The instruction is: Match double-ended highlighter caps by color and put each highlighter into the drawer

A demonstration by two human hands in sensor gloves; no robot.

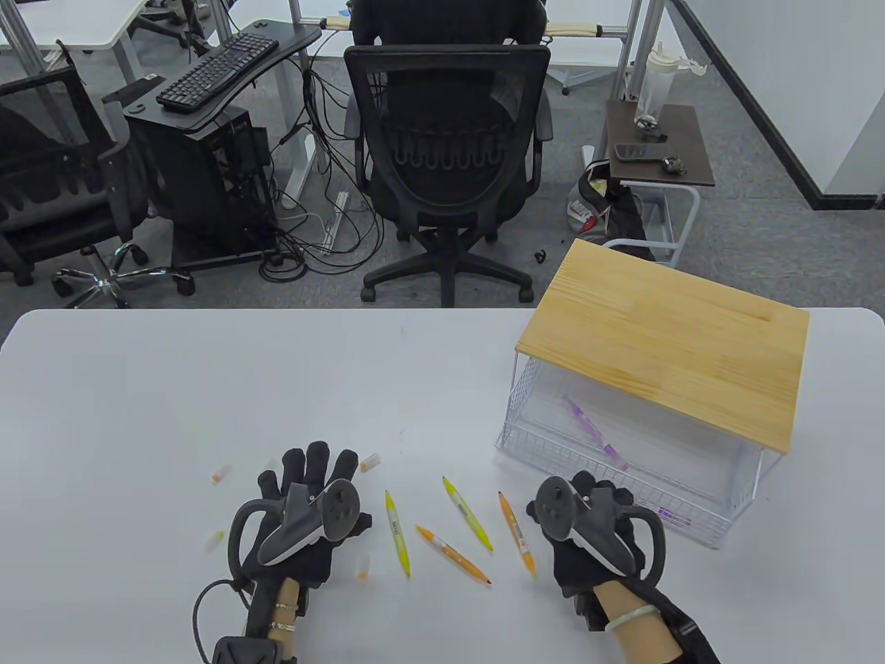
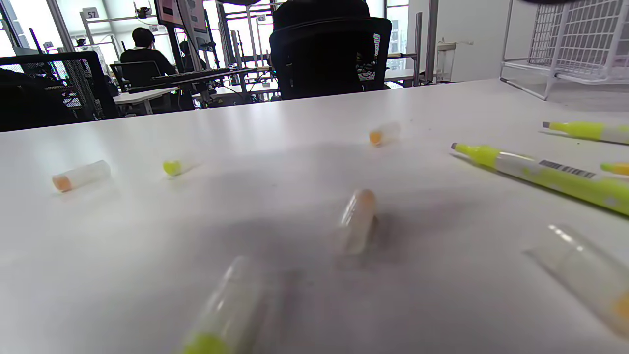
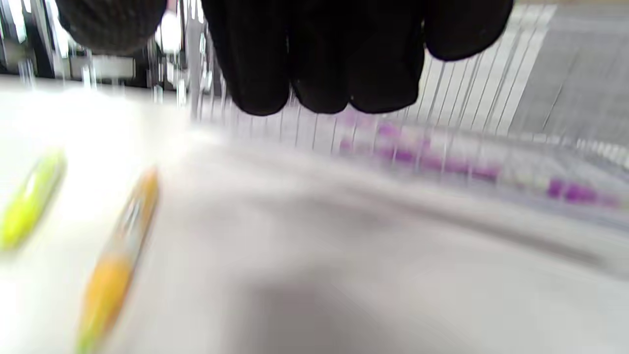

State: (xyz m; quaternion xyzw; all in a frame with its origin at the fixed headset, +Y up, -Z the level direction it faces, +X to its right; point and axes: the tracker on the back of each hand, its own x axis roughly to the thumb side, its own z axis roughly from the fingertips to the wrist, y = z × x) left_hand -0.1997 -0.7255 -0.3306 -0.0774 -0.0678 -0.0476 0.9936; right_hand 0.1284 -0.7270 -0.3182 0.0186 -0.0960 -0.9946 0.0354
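Both grips empty (fingers loose) beside 4 slim highlighters (image 1: 453,553).

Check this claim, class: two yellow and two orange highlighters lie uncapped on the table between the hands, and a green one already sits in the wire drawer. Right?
One detail is wrong. The highlighter in the wire drawer is purple, not green, as the table view shows. Two yellow and two orange highlighters do lie uncapped between the hands.

Bare table (image 1: 207,387) lies beyond the hands; 4 highlighters (image 1: 453,553) lie between them.
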